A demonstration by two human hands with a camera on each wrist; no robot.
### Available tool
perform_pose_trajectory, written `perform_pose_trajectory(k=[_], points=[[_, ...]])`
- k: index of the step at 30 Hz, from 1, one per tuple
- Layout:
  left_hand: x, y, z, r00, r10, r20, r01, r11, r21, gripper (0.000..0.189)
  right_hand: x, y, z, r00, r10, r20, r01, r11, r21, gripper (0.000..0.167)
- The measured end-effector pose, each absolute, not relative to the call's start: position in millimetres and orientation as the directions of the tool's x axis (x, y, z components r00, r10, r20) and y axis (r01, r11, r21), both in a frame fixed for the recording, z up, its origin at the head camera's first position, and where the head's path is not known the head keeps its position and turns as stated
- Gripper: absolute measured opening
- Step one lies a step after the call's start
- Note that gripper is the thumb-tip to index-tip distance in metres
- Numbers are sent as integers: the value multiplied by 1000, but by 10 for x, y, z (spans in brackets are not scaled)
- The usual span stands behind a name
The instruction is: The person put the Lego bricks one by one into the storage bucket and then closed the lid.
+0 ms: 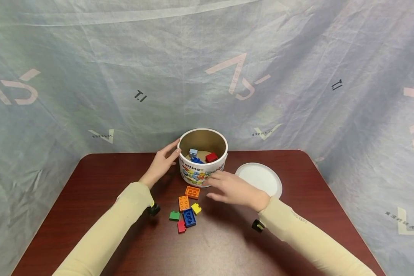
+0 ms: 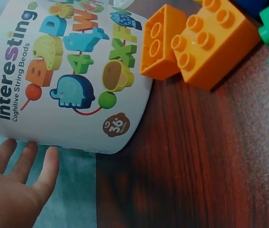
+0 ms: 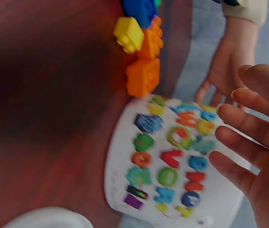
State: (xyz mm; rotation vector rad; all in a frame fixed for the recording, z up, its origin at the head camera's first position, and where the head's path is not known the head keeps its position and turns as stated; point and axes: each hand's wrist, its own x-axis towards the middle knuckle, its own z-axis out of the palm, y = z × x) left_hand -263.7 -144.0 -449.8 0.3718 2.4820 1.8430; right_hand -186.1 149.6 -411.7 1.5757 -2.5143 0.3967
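A round white tub (image 1: 202, 168) with printed letters and animals stands uncovered at the table's back. Inside it lie a red block (image 1: 212, 157), a blue block (image 1: 197, 160) and a light blue block (image 1: 193, 152). My left hand (image 1: 161, 163) rests its straight fingers against the tub's left side. My right hand (image 1: 232, 188) hovers before the tub's front right, fingers loosely extended and holding nothing. In front of the tub lie two orange blocks (image 1: 184, 203), a yellow block (image 1: 196, 208), a dark blue block (image 1: 189, 217), a green block (image 1: 174, 216) and a red block (image 1: 181, 226).
A round white lid (image 1: 260, 179) lies flat on the table, right of the tub and partly behind my right forearm. The dark red wooden table (image 1: 220, 245) ends at a grey fabric curtain (image 1: 179, 76) at the back and sides.
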Motion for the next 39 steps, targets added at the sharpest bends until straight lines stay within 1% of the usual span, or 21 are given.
perform_pose_trajectory(k=[4,8,10,15,18,24,32,39], points=[[-2652,-1437,-4513,-970,209,122,177,274,945,57,-1827,1433,-4262,-441,-863,246,-896,408,-176,26],[-2662,-1422,-4522,-971,206,120,174,264,949,55,-1789,1374,-4421,-450,-864,223,-885,400,-236,23],[-2659,-1424,-4519,-972,209,112,165,261,951,55,-1770,1347,-4494,-461,-865,197,-875,407,-260,24],[-2647,-1452,-4495,-971,228,75,136,264,955,57,-1725,1294,-4648,-488,-864,126,-855,444,-269,29],[-2645,-1474,-4476,-968,242,66,131,264,956,58,-1706,1262,-4712,-487,-867,110,-855,447,-263,32],[-2655,-1504,-4462,-963,263,63,134,258,957,58,-1696,1212,-4802,-477,-872,113,-869,448,-211,36],[-2662,-1507,-4457,-963,263,65,131,244,961,58,-1727,1189,-4871,-486,-871,71,-865,468,-180,38],[-2674,-1507,-4492,-964,256,68,131,241,962,58,-1736,1200,-4854,-484,-871,79,-869,468,-163,33]])
